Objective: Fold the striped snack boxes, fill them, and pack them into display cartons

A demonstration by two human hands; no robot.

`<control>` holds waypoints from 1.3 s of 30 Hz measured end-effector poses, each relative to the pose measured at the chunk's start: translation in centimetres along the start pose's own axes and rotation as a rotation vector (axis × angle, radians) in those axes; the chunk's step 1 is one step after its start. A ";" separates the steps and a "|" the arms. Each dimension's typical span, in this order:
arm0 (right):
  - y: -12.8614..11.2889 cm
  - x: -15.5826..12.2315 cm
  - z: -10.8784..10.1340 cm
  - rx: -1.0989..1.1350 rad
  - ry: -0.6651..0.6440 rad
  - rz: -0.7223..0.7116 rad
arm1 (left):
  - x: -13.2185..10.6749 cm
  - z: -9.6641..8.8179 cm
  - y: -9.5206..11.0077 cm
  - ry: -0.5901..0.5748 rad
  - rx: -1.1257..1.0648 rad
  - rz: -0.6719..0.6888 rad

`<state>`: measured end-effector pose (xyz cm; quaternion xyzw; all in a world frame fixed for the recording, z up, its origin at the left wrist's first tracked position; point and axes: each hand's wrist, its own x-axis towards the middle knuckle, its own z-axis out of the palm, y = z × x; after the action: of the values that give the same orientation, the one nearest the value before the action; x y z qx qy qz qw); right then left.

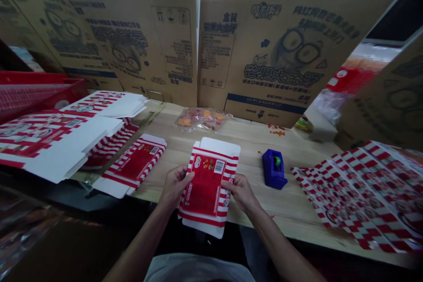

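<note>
Left hand (172,188) and right hand (243,194) each have their fingers closed on a red-and-white carton (202,187), pinching opposite sides, and it's held over the near edge of the counter (299,209). Striped border, plain red panel, barcode up top, white flaps poking out both ends. Can't see the fingertips behind it, small print's too blurry, and the striped pile (370,196) at right gets cut off.

light wood surface (251,145): blue tape dispenser (273,174), clear bag (203,119), orange bits (277,132), striped carton (137,163) left, carton pile (370,198) right.
</note>
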<state>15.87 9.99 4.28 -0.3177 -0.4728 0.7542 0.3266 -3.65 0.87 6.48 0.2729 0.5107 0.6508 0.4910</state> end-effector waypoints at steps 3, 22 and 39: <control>-0.2 0.2 -0.7 0.022 0.042 -0.008 | -0.9 -0.4 -0.8 -0.069 0.102 -0.045; 4.1 -2.0 -2.4 -0.174 0.074 -0.131 | -0.1 -1.1 -3.9 -0.079 0.139 0.046; 3.3 0.5 -2.1 -0.212 0.128 -0.151 | 3.5 -2.0 -4.7 -0.009 0.053 -0.167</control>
<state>16.61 10.37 0.42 -0.3614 -0.5508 0.6515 0.3763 -4.91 3.29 0.94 0.2452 0.5467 0.5927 0.5383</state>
